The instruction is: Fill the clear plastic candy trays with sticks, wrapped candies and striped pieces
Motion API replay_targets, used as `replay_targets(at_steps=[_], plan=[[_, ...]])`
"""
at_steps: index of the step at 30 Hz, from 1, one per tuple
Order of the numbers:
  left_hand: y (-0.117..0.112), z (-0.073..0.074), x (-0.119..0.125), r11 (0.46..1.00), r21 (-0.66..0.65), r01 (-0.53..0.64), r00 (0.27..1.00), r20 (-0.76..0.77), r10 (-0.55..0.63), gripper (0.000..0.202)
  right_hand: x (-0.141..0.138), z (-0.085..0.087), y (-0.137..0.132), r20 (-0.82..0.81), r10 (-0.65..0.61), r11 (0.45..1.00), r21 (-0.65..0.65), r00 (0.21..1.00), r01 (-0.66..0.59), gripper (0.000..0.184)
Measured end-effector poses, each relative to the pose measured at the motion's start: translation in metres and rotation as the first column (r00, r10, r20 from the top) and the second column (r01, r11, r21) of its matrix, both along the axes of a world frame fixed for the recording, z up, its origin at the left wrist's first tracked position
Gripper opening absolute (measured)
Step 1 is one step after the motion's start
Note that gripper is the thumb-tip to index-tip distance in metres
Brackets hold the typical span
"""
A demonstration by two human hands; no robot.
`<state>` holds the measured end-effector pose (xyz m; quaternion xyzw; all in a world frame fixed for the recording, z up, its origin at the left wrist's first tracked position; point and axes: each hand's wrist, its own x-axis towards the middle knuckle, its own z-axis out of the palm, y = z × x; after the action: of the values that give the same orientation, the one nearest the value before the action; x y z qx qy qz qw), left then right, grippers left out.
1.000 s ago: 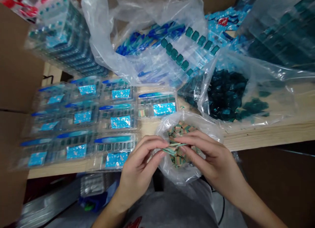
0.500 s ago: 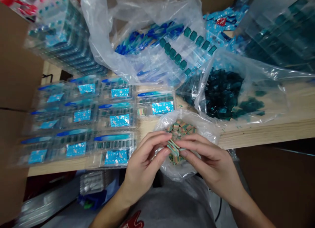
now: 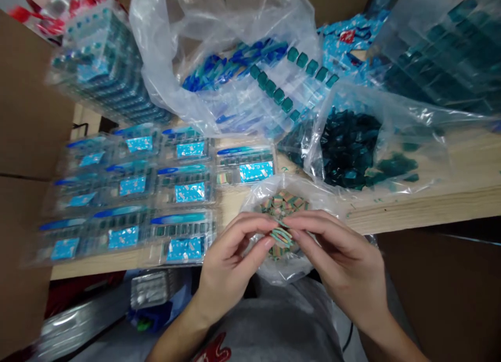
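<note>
Both hands on a little striped piece, right over the bag

The left hand [image 3: 230, 265] and right hand [image 3: 336, 263] pinch the striped piece [image 3: 281, 237] from either side, above a clear plastic bag [image 3: 274, 183] full of similar pieces. Just left sit rows of clear blister trays [image 3: 245, 165] on a wooden table [image 3: 422, 208], with a bag of dark teal pieces [image 3: 350, 148] up to the right.
</note>
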<state>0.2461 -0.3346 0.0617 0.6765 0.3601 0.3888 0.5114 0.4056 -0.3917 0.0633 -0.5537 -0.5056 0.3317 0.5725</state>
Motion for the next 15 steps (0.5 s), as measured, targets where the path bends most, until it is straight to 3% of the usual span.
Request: replay_targets(at_steps=[5,10,15], plan=[[-0.001,-0.001,0.003,0.998,0.06,0.033,0.999,-0.043,-0.031,0.025,0.006,-0.002,-0.005,-0.066,0.036,0.998,-0.049,0.997,-0.039,0.037],[0.002,-0.003,0.005,0.999,0.034,0.016,0.998,-0.059,-0.013,0.032,0.008,-0.009,-0.006,-0.165,0.115,0.991,-0.042,0.98,-0.123,0.039],[0.004,-0.005,0.004,0.993,0.041,0.108,0.989,-0.105,-0.103,0.038,0.008,-0.016,-0.003,-0.144,0.08,0.997,0.002,0.986,-0.08,0.038]])
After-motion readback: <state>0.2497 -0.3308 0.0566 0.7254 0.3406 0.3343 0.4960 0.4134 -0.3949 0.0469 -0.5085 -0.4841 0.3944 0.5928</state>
